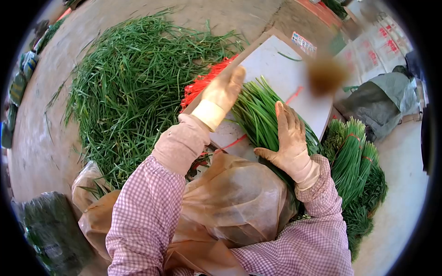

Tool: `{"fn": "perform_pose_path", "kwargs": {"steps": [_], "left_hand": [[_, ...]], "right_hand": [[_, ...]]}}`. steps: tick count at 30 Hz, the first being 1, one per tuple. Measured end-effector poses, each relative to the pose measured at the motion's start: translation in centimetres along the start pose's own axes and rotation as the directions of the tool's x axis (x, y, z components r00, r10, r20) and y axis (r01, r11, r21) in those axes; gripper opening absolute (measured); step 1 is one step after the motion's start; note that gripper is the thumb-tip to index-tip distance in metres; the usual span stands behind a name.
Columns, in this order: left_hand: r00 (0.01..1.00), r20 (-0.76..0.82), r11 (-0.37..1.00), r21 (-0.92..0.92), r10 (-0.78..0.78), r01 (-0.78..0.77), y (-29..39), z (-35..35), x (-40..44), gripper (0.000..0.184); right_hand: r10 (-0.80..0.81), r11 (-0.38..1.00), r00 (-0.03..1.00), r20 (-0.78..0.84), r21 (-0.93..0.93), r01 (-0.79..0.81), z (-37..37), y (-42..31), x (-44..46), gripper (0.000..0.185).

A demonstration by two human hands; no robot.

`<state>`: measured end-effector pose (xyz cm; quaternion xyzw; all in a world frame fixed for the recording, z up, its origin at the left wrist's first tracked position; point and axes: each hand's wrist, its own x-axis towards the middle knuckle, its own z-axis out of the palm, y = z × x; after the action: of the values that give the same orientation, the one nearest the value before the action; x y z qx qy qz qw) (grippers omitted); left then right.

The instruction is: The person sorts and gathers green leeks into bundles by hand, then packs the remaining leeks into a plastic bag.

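A loose bunch of long green chive-like stalks [258, 110] lies on a white board [271, 57], its near end running down under my right forearm. On the right side of the stalks rests my gloved right hand [290, 142], open, with the thumb apart from the fingers. My gloved left hand [225, 89] is held at the bunch's left edge, fingers stretched out and nothing gripped; whether it touches the stalks I cannot tell. A red tie [235, 142] passes beneath the bunch, its other end showing at the right. Many red ties [207, 83] hang along the board's left edge.
A big heap of loose green leaves [124, 92] covers the floor at left. Tied bundles of stalks [352, 156] stand at right. Nearby are a grey-green sack [382, 101] and a dark plastic-wrapped bundle [53, 230]. A brown plastic apron [235, 198] covers my lap.
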<state>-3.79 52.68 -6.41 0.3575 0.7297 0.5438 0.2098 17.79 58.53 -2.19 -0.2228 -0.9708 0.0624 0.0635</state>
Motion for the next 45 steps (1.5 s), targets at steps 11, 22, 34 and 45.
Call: {"fn": "perform_pose_path", "kwargs": {"steps": [11, 22, 34, 45], "left_hand": [[0.995, -0.012, 0.959, -0.266, 0.101, -0.100, -2.2, -12.9, -3.4, 0.053], [0.877, -0.109, 0.752, 0.472, -0.468, 0.460, -15.2, -35.2, -40.4, 0.057], [0.676, -0.163, 0.688, -0.026, -0.718, 0.725, -23.6, -27.4, -54.0, 0.074], [0.393, -0.656, 0.300, 0.256, -0.644, 0.919, -34.2, -35.3, -45.0, 0.105]], "right_hand": [[-0.129, 0.916, 0.985, -0.116, 0.368, 0.163, -3.6, -1.5, 2.0, 0.080], [-0.766, 0.631, 0.226, 0.602, 0.635, 0.445, 9.6, -31.5, 8.9, 0.040], [-0.508, 0.842, -0.148, 0.848, 0.525, 0.121, 33.2, -41.4, -4.6, 0.041], [-0.453, 0.758, -0.132, 0.882, 0.303, -0.578, 36.0, -41.2, -5.2, 0.040]]}}
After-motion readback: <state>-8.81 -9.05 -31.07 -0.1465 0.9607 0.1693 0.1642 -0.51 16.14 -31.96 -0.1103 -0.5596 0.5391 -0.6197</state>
